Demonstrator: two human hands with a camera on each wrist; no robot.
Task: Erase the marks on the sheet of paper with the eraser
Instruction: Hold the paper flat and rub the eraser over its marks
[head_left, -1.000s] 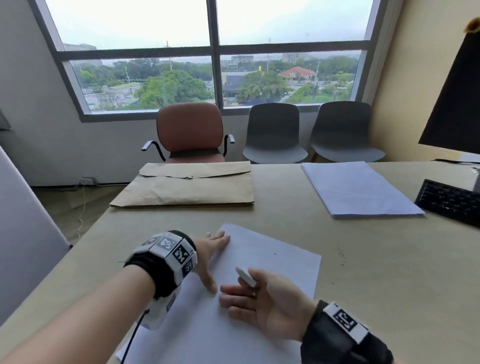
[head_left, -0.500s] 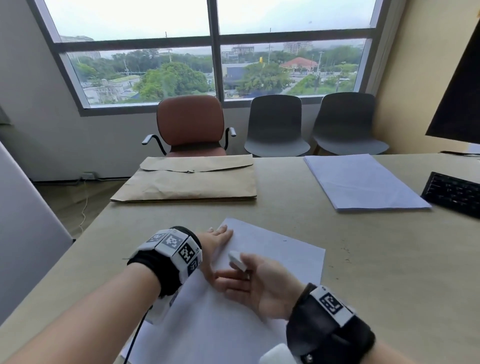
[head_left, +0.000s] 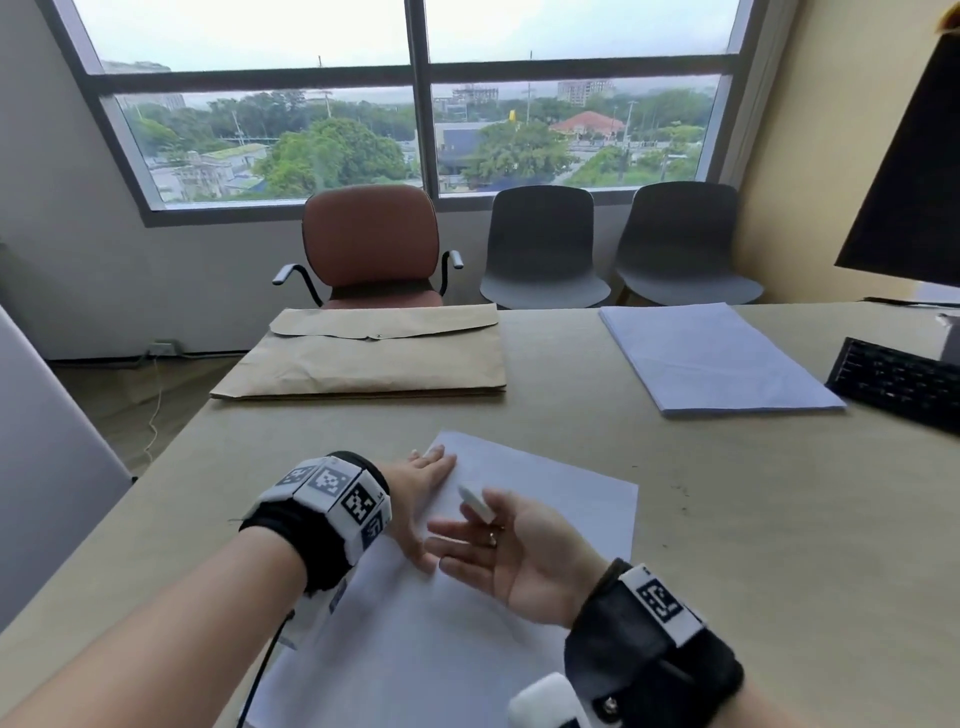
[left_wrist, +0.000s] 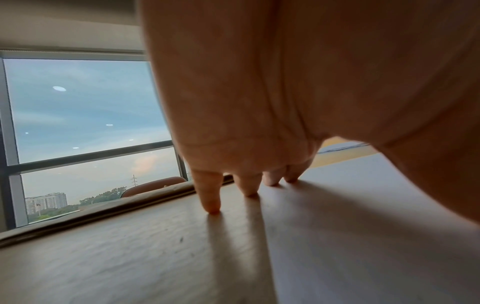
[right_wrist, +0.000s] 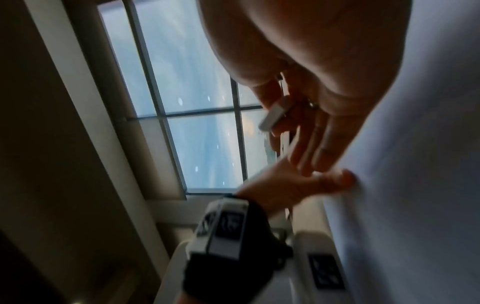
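Daylight from the window (head_left: 415, 130) beyond the grip; finger shadows stretch across the tabletop (left_wrist: 130, 257); wrist views blurred, edges bowed.

A brown envelope (head_left: 363, 358) lies on the far left of the table (head_left: 727, 519), a stack of pale blue paper (head_left: 717, 358) to its right. A black keyboard (head_left: 898, 382) sits at the right edge. Beyond stand a red-brown armchair (head_left: 371, 241) and two grey chairs (head_left: 543, 244) under the window (head_left: 415, 98).

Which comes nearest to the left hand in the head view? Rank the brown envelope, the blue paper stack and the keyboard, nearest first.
From the left hand:
1. Brown envelope, just beyond it, toward the window.
2. Blue paper stack, far right of the table.
3. Keyboard, at the right edge.
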